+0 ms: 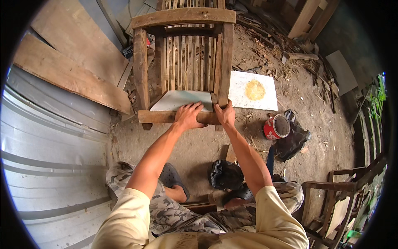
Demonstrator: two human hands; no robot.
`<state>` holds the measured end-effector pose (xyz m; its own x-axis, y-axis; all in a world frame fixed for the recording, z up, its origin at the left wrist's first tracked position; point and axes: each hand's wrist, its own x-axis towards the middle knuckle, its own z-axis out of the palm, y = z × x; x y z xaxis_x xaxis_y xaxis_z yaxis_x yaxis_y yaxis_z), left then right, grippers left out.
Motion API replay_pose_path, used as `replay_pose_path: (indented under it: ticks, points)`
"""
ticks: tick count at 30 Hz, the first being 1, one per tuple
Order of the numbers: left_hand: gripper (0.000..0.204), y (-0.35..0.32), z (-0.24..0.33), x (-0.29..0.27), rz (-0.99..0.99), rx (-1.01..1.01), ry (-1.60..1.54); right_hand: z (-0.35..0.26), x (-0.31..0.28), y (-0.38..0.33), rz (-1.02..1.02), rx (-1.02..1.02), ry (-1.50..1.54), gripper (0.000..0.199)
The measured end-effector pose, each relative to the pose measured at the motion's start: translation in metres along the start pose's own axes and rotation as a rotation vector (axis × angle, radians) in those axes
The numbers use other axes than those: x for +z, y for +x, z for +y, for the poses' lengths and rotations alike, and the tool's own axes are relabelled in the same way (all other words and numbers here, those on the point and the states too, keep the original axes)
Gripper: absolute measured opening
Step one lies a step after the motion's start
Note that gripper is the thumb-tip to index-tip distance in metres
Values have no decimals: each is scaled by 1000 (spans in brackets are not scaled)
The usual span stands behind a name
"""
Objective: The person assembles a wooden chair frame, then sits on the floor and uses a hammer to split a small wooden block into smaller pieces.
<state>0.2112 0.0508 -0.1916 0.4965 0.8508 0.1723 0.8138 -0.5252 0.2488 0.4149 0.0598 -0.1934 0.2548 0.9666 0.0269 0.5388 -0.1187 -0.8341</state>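
A slatted wooden chair (183, 16) lies in front of me, its near wooden rail (159, 116) toward me. A white sheet with a slanted left edge (170, 101) sits inside the frame against that rail. My left hand (189, 116) is closed over the rail, fingers reaching onto the sheet and thumb along the near side. At the rail's right end, beside the side post (225, 62), my right hand (224, 113) is closed round the wood. Its fingertips are partly hidden behind the rail.
Right of the chair, a white board (265, 93) bears a yellowish heap (255, 90). A red can (277, 127) stands near a black plastic bag (293, 139). Another black bag (226, 175) lies between my feet. Planks (70, 74) and metal sheeting (54, 153) line the left; wood scraps (265, 41) litter the back.
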Motion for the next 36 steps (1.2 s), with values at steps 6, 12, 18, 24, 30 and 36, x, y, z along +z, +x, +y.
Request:
replay_pose_path:
  ticks: [6,12,18,24,30,36]
  points:
    - [99,38,-19,-15,11,-9,33,-10,4,44,48,54,-128,54]
    - [98,85,-43,-37,-43,-23,5,-46,-4,90,-7,65,-126,51]
    - [109,126,-73,-31,28,10,49,-53,1,143,-57,148,-226,56]
    - [95,208,-80,-70,-60,-16,82,-66,-9,227,-84,224,-280,59]
    - [97,209,-103,-86,-21,12,22,-81,-2,231,-83,198,-267,77]
    - [78,122,-196,-119,512,-460,48,-44,-25,183,-274,223,258,115]
